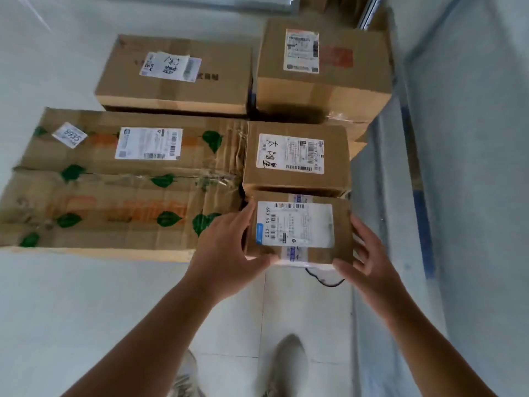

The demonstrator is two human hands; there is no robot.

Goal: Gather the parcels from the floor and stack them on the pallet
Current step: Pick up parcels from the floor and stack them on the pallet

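Both hands hold the small parcel (297, 227) between them: the left hand (229, 245) has its grip on the left side, thumb curled under the near edge, and the right hand (369, 259) presses the right side with spread fingers. This parcel is at the near right end of the stack. Largest is the long flat box with green leaves (123, 181), touching it on the left. Behind stand a wide box (177, 78), a tall box (323, 67) and a middle box (297, 156). Below, on the floor (86, 310), is a grey shoe (286, 365).
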